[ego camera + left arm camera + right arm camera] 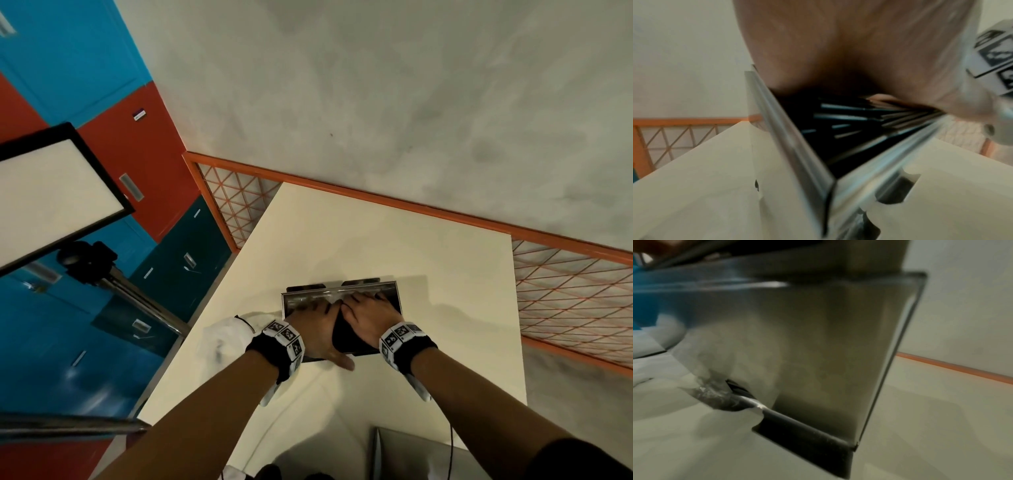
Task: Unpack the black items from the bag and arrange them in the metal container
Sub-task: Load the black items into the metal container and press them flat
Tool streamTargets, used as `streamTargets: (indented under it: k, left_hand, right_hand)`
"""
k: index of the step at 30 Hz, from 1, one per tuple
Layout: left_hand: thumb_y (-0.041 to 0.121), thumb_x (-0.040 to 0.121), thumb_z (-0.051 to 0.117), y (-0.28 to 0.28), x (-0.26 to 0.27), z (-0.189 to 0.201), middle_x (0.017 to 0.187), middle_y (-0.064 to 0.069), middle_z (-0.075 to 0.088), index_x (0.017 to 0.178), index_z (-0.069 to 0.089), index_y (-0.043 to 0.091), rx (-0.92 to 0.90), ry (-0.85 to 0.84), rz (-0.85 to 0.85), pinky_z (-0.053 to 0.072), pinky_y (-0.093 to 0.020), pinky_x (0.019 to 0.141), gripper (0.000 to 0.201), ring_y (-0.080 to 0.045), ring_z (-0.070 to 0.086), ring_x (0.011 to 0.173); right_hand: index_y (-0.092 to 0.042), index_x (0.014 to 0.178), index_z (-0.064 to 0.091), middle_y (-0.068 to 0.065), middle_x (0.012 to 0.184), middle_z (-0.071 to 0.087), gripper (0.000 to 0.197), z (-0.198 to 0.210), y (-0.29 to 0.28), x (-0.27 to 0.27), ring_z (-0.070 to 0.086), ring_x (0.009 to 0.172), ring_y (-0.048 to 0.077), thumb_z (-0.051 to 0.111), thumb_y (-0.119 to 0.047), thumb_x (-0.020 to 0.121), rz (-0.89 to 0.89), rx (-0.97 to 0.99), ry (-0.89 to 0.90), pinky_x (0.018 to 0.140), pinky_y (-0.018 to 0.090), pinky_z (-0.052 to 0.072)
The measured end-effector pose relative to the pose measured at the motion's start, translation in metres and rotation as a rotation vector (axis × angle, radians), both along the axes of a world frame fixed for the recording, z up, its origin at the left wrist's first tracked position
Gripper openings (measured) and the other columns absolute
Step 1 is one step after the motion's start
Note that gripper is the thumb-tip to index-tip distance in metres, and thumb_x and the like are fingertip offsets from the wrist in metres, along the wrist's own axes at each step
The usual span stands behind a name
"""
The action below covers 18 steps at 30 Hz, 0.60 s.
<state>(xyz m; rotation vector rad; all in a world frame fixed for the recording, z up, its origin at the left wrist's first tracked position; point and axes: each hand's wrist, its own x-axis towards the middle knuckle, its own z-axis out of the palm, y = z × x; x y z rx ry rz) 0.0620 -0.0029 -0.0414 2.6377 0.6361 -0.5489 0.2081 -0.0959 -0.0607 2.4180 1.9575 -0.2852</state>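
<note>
With black items [846,116] already in the metal container [394,291], my left hand [317,329] and right hand [368,317] press them flat-fingered; the bag [222,334] at nine o'clock looks slack.

No readable text, brand or number is being shown in any view. Black-and-white coded marker squares are being displayed on the left wristband [287,339] and the right wristband [399,336]. A small label [139,114] on the red wall panel at ten o'clock is being rendered too blurred to read.
</note>
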Motion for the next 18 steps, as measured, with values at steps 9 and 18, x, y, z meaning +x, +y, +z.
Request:
streamTargets:
  k: [9, 18]
  left_hand:
    - [0.073, 0.054, 0.063, -0.011, -0.005, -0.014, 0.14, -0.011, 0.048, 0.146, 0.025, 0.027, 0.144, -0.041, 0.089, 0.044, -0.048, 0.104, 0.11, -0.035, 0.051, 0.124]
    - [0.08, 0.054, 0.063, -0.004, -0.002, -0.014, 0.14, -0.006, 0.048, 0.137, 0.035, 0.025, 0.128, -0.058, 0.11, 0.043, -0.049, 0.104, 0.103, -0.031, 0.048, 0.128]
  right_hand:
    - [-0.023, 0.144, 0.04, 0.003, 0.147, 0.045, 0.081, 0.005, -0.007, 0.008, 0.039, 0.137, 0.025, 0.008, -0.073, 0.088, 0.09, -0.123, 0.062, 0.112, 0.048, 0.027]
    - [-0.023, 0.148, 0.022, 0.001, 0.141, 0.043, 0.116, 0.014, -0.006, 0.017, 0.044, 0.127, 0.024, 0.07, -0.074, 0.055, 0.206, -0.305, 0.067, 0.107, 0.045, 0.035]
